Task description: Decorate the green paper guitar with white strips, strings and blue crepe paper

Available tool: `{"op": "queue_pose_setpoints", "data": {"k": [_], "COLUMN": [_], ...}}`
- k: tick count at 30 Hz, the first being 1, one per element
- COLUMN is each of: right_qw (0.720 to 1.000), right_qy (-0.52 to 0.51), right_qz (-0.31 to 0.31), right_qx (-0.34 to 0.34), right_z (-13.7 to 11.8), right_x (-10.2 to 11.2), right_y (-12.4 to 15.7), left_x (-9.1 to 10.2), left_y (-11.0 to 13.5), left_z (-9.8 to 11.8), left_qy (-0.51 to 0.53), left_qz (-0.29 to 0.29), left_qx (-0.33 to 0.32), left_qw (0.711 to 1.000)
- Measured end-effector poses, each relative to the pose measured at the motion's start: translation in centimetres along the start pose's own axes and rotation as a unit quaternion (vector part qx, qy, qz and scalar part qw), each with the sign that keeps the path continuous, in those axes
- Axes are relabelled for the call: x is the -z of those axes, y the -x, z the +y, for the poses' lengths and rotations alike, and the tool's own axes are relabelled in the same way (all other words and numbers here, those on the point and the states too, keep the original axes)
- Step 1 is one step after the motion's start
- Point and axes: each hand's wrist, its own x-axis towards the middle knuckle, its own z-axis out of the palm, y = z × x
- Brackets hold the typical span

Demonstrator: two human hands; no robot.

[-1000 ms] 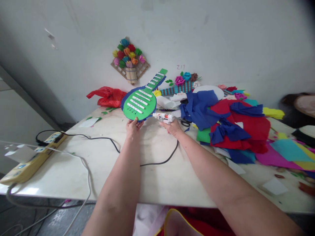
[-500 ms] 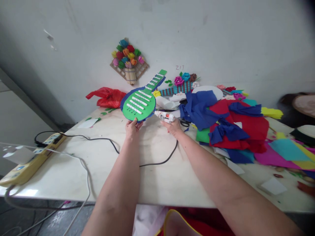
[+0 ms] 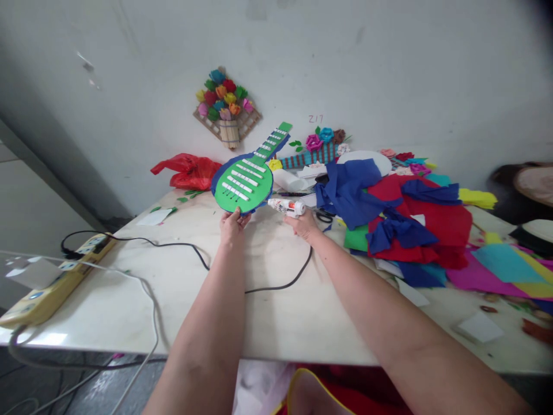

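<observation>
A green paper lute (image 3: 244, 183) with white strips across its body and neck and a blue backing is tilted up over the table. My left hand (image 3: 234, 225) grips its bottom edge, thumb on the green front. My right hand (image 3: 303, 225) is wrapped round a white hot glue gun (image 3: 287, 207). The gun's nozzle points left, at the lower right rim of the lute; whether it touches cannot be made out. From below my right hand a black cord (image 3: 280, 287) curves down across the table.
A yellow power strip (image 3: 56, 279) and cables lie at the left. A red plastic bag (image 3: 190, 172) sits at the back. Blue and red crepe paper (image 3: 352, 193) is heaped at the right, with scissors (image 3: 324, 217) beside it. A flower basket craft (image 3: 227, 109) hangs on the wall.
The glue gun has shifted slightly left and tilted nearer to level, its nozzle closer to the lute's rim. My left hand and the lute have hardly moved.
</observation>
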Motion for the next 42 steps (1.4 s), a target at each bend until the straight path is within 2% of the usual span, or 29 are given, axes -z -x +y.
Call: {"op": "queue_pose_setpoints", "data": {"k": [12,27,42], "right_qw": [0.998,0.997,0.994], "right_qy": [-0.042,0.001,0.029], "right_qz": [0.031,0.077,0.105], "right_qx": [-0.033,0.013,0.019], "right_z": [-0.6,0.4,0.2], "right_x": [0.1,0.0,-0.1], "right_y": [0.1,-0.5,-0.6], "left_x": [0.1,-0.2,0.1], "left_y": [0.0,0.2,-0.1], "left_z": [0.0,0.1,-0.1], "left_qy": [0.003,-0.007,-0.006], "left_qz": [-0.001,0.004,-0.012], "left_qx": [0.001,0.001,-0.003], "left_qw": [1.0,1.0,1.0]}}
